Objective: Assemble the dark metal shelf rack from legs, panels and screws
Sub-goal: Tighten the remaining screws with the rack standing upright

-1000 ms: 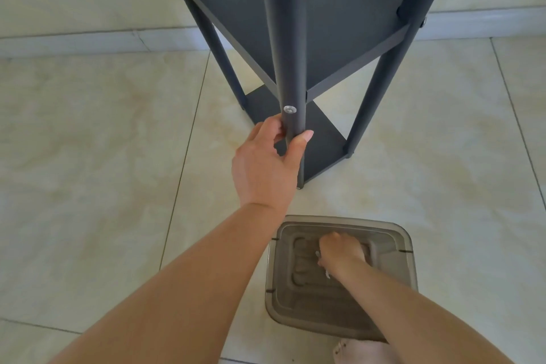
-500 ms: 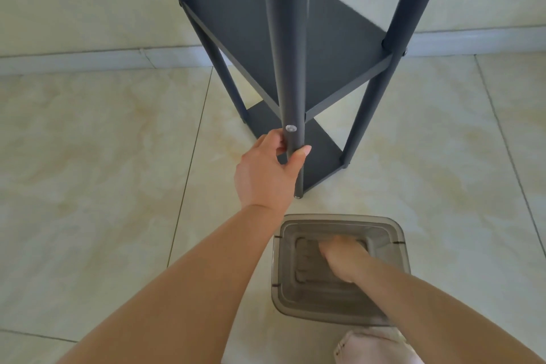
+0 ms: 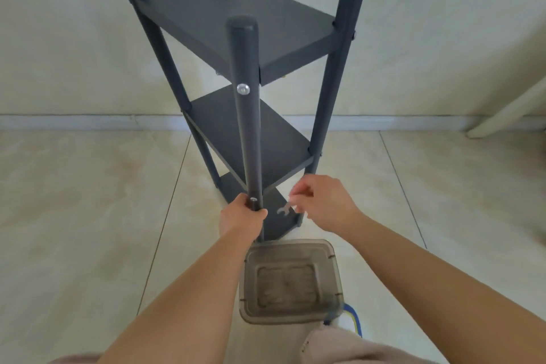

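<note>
Holding the near leg (image 3: 247, 133) low down, the left hand (image 3: 240, 216) wraps its grip around it. Just right of it, the right hand (image 3: 323, 204) pinches a small wrench (image 3: 284, 210). The rack (image 3: 236, 74) stands whole on the floor (image 3: 88, 201); I think only screw tightening is left.

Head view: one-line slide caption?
Left hand grips dark metal shelf rack leg; right hand holds small silver wrench.

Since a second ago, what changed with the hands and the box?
The right hand came up out of the plastic box and now pinches a small wrench beside the near leg. The left hand still grips that leg just under the lower screw; rack and box are unmoved.
</note>
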